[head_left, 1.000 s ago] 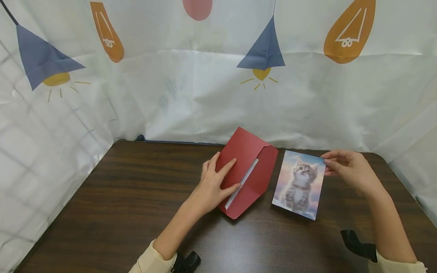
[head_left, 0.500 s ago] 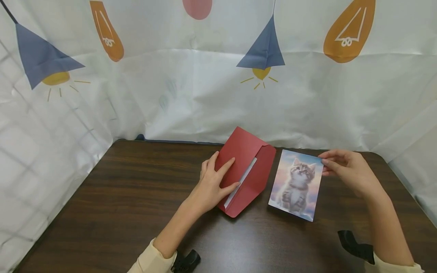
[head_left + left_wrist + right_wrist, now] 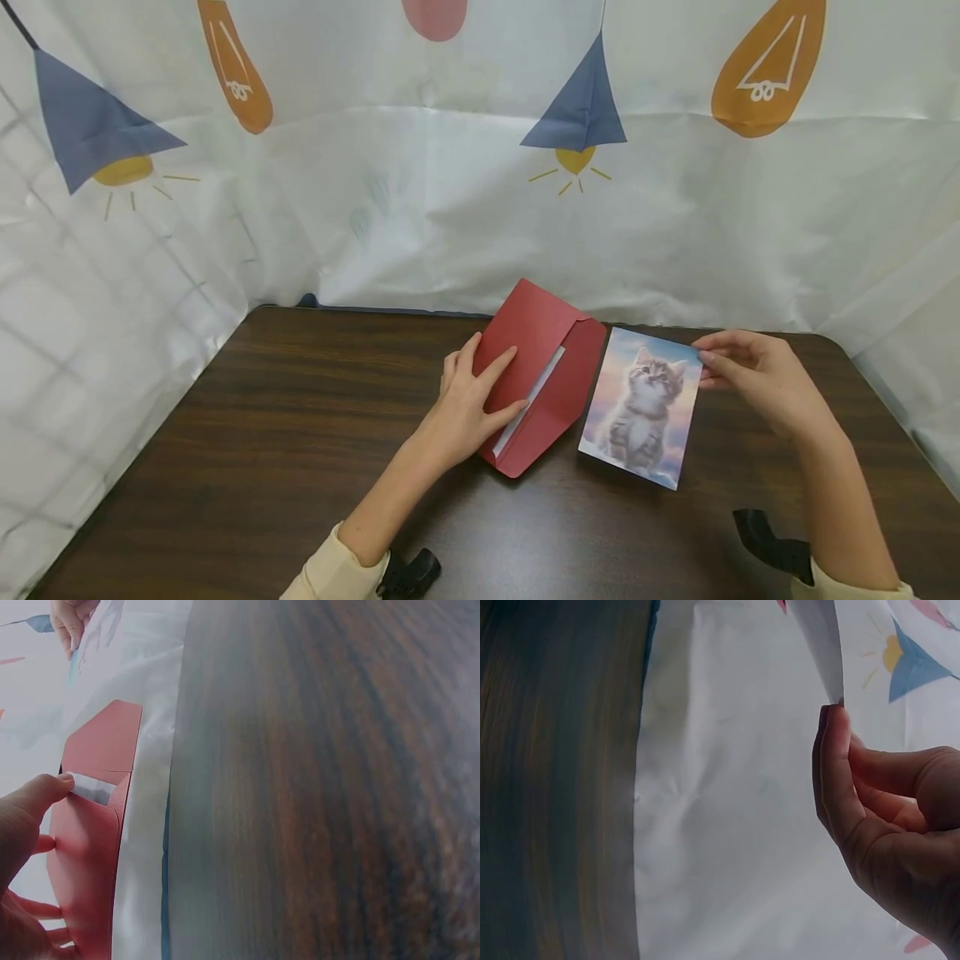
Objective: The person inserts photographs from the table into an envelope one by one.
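Note:
A red envelope point(image 3: 528, 333) lies tilted on the dark table, its flap unfolded to the right and a white paper strip point(image 3: 531, 402) showing along its opening. The left hand point(image 3: 461, 417) rests on it with fingers spread, thumb tip at the strip; the left wrist view shows that thumb on the strip and other fingertips against the red face point(image 3: 86, 847). Right of the envelope, the right hand point(image 3: 772, 379) pinches the upper right corner of a kitten card point(image 3: 641, 408), picture side up. In the right wrist view, thumb and fingers point(image 3: 836, 750) hold the card's corner.
The brown wooden table point(image 3: 262, 433) reaches back to a white curtain point(image 3: 360, 208) printed with lamps and bulbs. Black wrist mounts point(image 3: 408, 575) sit at both cream sleeves, low in the head view.
The right hand has moved left with the kitten card, bringing it closer to the envelope. The envelope and left hand shifted very slightly left, then stayed put.

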`<state>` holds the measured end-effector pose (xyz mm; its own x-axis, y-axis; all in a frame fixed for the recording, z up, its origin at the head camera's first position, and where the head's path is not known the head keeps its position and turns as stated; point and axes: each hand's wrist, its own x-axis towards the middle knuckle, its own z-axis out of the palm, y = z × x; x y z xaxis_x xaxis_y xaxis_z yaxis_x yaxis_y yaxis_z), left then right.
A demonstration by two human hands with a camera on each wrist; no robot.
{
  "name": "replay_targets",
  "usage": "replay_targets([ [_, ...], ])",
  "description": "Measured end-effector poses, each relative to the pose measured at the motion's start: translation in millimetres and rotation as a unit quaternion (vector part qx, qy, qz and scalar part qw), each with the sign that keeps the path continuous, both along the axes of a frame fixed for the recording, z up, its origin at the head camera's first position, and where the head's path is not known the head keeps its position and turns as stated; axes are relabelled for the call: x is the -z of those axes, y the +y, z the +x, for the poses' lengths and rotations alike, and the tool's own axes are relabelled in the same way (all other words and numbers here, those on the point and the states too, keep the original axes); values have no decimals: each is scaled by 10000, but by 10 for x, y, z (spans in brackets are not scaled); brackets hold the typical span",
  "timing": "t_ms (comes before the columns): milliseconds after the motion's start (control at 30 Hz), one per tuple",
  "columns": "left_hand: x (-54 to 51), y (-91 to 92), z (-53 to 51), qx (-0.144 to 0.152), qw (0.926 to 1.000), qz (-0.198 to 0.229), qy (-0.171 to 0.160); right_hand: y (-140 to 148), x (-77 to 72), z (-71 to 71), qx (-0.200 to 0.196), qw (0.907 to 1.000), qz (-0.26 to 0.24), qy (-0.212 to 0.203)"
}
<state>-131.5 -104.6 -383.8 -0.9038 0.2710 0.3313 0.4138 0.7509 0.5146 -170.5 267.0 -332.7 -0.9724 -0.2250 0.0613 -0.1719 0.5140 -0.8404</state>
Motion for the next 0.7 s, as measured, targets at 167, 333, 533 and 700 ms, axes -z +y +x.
replay_targets([
  [167,-1,13,-2,-25,10000,-23,11,-68,5,12,-87,9996,-241,-123],
  [333,-3,24,4,-13,10000,2,46,-162,16,19,-73,9988,-388,-303],
  [533,1,35,18,0,9999,85,88,-265,40,8,-102,9972,-590,-439],
  [700,-4,43,31,-8,9999,128,23,-302,45,12,-73,9962,-695,-525],
])
